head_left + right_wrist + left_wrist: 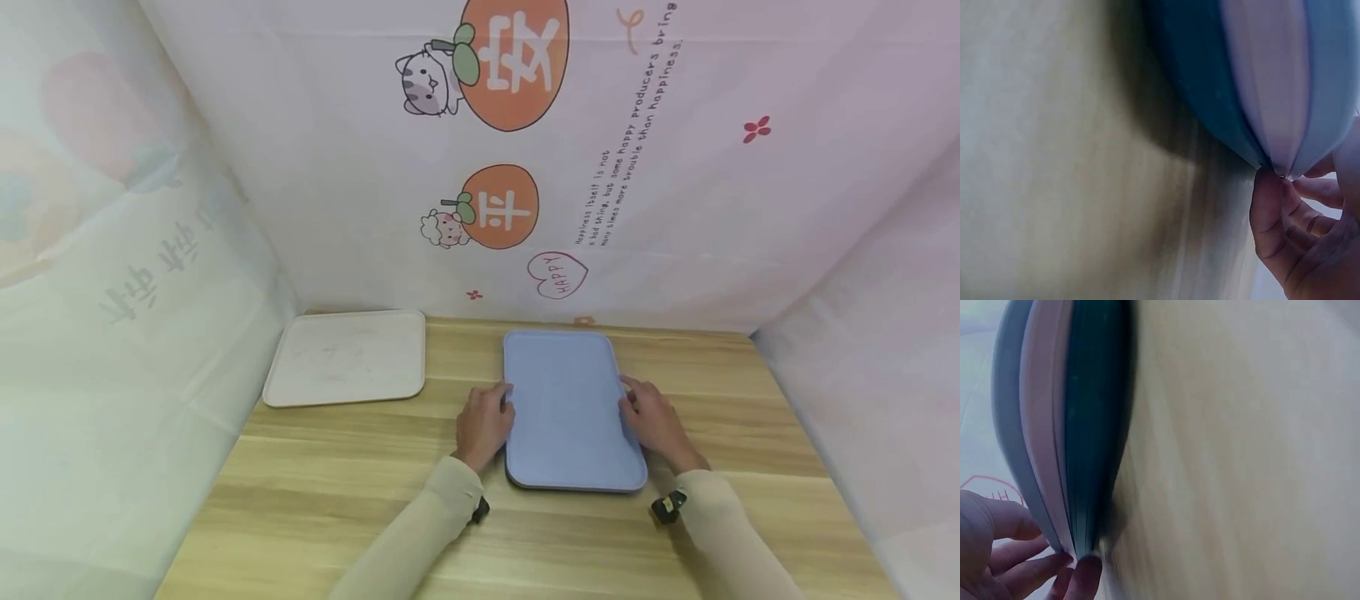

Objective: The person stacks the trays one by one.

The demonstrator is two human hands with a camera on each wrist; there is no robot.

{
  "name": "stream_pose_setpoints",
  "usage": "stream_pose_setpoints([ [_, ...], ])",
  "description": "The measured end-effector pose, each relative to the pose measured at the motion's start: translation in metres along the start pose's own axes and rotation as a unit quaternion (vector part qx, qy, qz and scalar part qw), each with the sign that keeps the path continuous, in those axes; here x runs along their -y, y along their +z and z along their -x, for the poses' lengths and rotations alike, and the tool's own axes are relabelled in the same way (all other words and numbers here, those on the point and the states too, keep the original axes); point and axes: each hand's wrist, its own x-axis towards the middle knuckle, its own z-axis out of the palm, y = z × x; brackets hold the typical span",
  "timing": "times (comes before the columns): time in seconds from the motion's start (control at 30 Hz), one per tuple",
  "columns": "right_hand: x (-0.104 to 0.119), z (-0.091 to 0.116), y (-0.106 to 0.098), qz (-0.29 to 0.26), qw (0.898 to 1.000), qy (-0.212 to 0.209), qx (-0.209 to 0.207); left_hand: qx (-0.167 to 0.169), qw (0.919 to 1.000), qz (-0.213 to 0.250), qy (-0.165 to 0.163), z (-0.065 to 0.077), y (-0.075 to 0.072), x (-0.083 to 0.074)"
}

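A blue rectangular tray tops a stack near the middle of the table. Beneath it, the left wrist view shows the rims of a pink tray and a dark teal tray. My left hand grips the stack's left side, fingertips at the lower rims. From the other side, my right hand holds the right edge, its fingers bent against the stacked rims in the right wrist view. Shadow shows on the table below the stack in that view.
A white tray lies at the back left of the wood-grain table. Printed cloth hangs behind the table's back edge, with pale cloth along both sides.
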Motion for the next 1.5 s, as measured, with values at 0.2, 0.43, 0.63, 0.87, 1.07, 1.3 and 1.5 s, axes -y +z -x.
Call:
stream_pose_setpoints([
  [0.2, 0.000, 0.005, -0.004, 0.000, 1.000, 0.008, -0.008, -0.024, 0.9996, 0.011, 0.006, -0.011, -0.001, 0.010],
  [0.43, -0.003, 0.002, 0.000, 0.000, 1.000, 0.003, -0.010, -0.046, 0.9988, 0.014, 0.002, -0.021, -0.029, 0.041],
  [0.63, -0.002, -0.001, 0.000, 0.005, 1.000, -0.009, -0.021, -0.058, 0.9981, 0.006, -0.018, -0.033, -0.066, 0.081],
  [0.87, 0.000, -0.002, -0.002, 0.006, 1.000, -0.003, -0.011, -0.071, 0.9956, -0.021, -0.057, -0.040, -0.092, 0.117],
  [1.07, -0.003, -0.004, 0.003, 0.005, 1.000, -0.001, -0.008, -0.084, 0.9940, -0.019, -0.067, -0.037, -0.114, 0.135],
  [1.3, -0.004, -0.001, 0.006, -0.002, 1.000, 0.004, -0.007, -0.092, 0.9929, -0.036, -0.066, -0.034, -0.130, 0.152],
  [1.5, -0.004, 0.000, 0.007, -0.006, 1.000, 0.009, -0.004, -0.092, 0.9914, -0.049, -0.079, -0.031, -0.145, 0.168],
])
